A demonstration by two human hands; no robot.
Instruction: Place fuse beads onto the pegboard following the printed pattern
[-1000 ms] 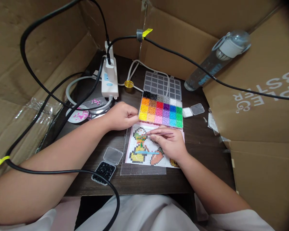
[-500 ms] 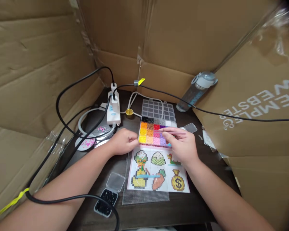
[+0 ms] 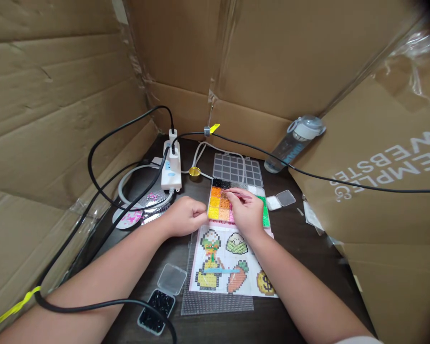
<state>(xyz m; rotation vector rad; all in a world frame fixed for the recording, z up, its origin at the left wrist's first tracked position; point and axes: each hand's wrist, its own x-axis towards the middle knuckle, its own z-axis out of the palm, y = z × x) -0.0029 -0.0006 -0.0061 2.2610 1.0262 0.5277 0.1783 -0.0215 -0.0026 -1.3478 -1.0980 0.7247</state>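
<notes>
My right hand [image 3: 248, 210] is closed in a pinch on thin tweezers [image 3: 238, 193], over the middle of a bead box [image 3: 214, 200] sorted by colour. The tweezer tips point at the brown and orange compartments; whether they hold a bead is too small to tell. My left hand [image 3: 188, 216] is curled into a fist against the box's left edge, its palm side hidden. Below the box lies a pattern sheet [image 3: 222, 258] with pixel pictures, partly under my right forearm. A clear pegboard [image 3: 218, 304] sticks out beneath the sheet.
An open small case of black beads [image 3: 156, 310] is at the front left. Black cables [image 3: 93, 300] cross over my left forearm from a power strip [image 3: 171, 172]. A bottle [image 3: 290, 145] leans against the right cardboard wall [image 3: 380, 205]. A gridded lid [image 3: 236, 169] lies behind the box.
My right hand has moved left over the bead box with the tweezers, uncovering the green beads at the right. My left hand stays by the box. The view has shifted slightly.
</notes>
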